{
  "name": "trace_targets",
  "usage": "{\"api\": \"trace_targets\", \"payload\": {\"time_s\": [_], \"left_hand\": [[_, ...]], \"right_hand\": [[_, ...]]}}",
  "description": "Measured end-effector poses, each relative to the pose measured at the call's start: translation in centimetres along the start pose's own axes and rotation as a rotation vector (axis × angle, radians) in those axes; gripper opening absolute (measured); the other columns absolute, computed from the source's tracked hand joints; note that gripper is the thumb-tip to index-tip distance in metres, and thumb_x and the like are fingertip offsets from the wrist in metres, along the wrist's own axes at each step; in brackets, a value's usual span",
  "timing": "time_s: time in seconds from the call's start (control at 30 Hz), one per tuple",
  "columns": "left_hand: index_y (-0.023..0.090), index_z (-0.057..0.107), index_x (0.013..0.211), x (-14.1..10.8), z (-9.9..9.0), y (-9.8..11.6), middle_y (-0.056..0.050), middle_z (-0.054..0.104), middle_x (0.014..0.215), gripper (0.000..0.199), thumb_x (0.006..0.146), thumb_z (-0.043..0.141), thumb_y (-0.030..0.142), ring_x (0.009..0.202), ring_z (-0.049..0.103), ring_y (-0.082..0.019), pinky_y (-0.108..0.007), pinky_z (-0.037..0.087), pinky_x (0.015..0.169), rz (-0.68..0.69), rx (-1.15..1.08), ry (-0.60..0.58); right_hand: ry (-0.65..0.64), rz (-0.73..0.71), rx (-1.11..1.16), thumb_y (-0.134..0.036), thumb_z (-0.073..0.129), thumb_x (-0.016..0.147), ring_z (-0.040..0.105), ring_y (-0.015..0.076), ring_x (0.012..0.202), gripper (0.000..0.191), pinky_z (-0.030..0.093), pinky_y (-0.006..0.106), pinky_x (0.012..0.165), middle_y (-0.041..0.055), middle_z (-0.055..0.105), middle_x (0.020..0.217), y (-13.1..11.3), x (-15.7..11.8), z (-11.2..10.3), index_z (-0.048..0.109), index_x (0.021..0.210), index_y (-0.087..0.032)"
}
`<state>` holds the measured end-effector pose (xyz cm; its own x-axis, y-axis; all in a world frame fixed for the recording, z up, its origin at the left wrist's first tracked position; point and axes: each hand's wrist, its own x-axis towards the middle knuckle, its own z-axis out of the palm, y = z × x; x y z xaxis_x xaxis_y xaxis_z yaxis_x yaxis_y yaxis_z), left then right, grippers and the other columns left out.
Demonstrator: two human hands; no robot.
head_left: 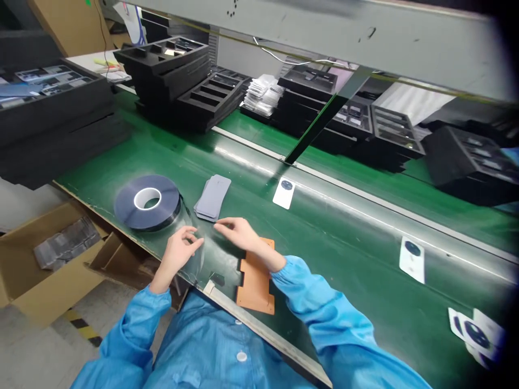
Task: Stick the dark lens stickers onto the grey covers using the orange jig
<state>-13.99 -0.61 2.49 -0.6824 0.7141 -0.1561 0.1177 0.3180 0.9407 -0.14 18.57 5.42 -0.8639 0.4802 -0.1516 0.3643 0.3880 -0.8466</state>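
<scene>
Head view: left of centre, the left hand [181, 251] is half-curled beside a tape roll [140, 218]; the right hand [239, 233] has fingertips close together. Whether either holds anything thin, I cannot tell. Grey cards [213, 197] lie just above; a careless brush could skew them.

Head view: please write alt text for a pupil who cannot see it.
Bare left hand and right hand over a green workbench, the right beside a stack of grey rectangular sheets. Nearby lie a dark-blue roll with a white core and a notched orange plate.
</scene>
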Motion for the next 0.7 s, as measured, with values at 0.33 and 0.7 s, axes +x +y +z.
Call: {"api": "trace_targets", "payload": {"time_s": [0.33, 0.7], "left_hand": [[0.019, 0.068, 0.109, 1.1, -1.0, -1.8, -0.008, 0.073, 0.101, 0.03, 0.087, 0.069, 0.039, 0.085, 0.068, -0.021, -0.033, 0.052, 0.077, 0.208, 0.198, 0.277], [0.019, 0.066, 0.117, -0.2, -5.3, -3.9, -0.014, 0.067, 0.125, 0.032, 0.09, 0.07, 0.036, 0.118, 0.064, -0.028, -0.041, 0.055, 0.093, 0.328, 0.284, 0.676]], "right_hand": [[-0.037, -0.138, -0.104, -0.012, 0.056, 0.091, 0.069, 0.0207, 0.089, 0.031, 0.049, 0.03, 0.085, 0.0083, 0.079, 0.101, -2.4, 5.1, 5.9, 0.078, 0.113, -0.016], [-0.224, -0.074, 0.328, -0.013, 0.056, 0.087, 0.061, 0.0136, 0.072, 0.032, 0.049, 0.027, 0.073, 0.0009, 0.072, 0.084, 0.6, -0.6, 4.9, 0.07, 0.115, -0.016]]}}
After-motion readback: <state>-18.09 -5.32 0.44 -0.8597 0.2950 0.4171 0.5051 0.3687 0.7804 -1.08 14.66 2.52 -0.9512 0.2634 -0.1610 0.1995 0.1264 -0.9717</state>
